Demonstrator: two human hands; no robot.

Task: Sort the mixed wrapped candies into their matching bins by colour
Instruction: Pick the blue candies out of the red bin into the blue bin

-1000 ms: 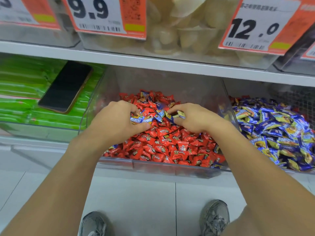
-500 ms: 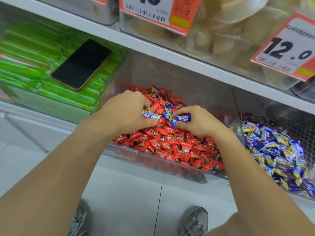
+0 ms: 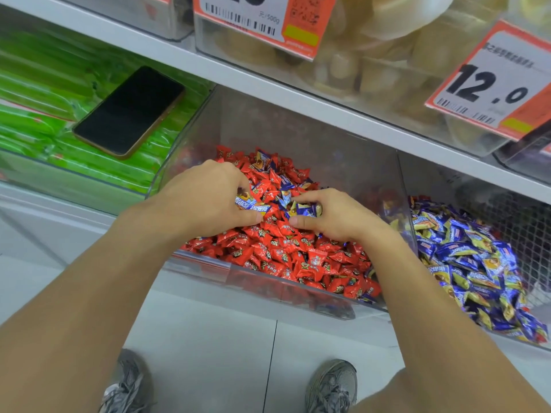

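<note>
Where the lower shelf carries clear plastic bins side by side, the middle bin [image 3: 298, 135] holds a heap of red wrapped candies [image 3: 286, 251] with several blue wrapped candies [image 3: 285, 183] mixed in on top. Left hand [image 3: 205, 201]: fingers curled, gripping blue-wrapped pieces [image 3: 253, 205] over the red heap. Right hand [image 3: 331, 216]: thumb and fingers pinching a blue-wrapped piece [image 3: 307, 209], just beside the left. Right-hand bin [image 3: 477, 186]: blue-and-yellow wrapped candies [image 3: 465, 260], piled loosely. Left-hand bin [image 3: 74, 186]: long green packets [image 3: 38, 84], glossy, laid flat; a black phone [image 3: 129, 111] lies screen-up on them. Upper shelf [image 3: 298, 90], white: clear bins of pale beige goods [image 3: 381, 64], fronted by orange-and-white price tags, one reading 12.0 [image 3: 492, 84]. Floor [image 3: 208, 347]: pale tiles, one dark joint. Two grey laced shoes [image 3: 332, 386] stand below. Wrappers are crinkled and shiny, pinched at the ends.
</note>
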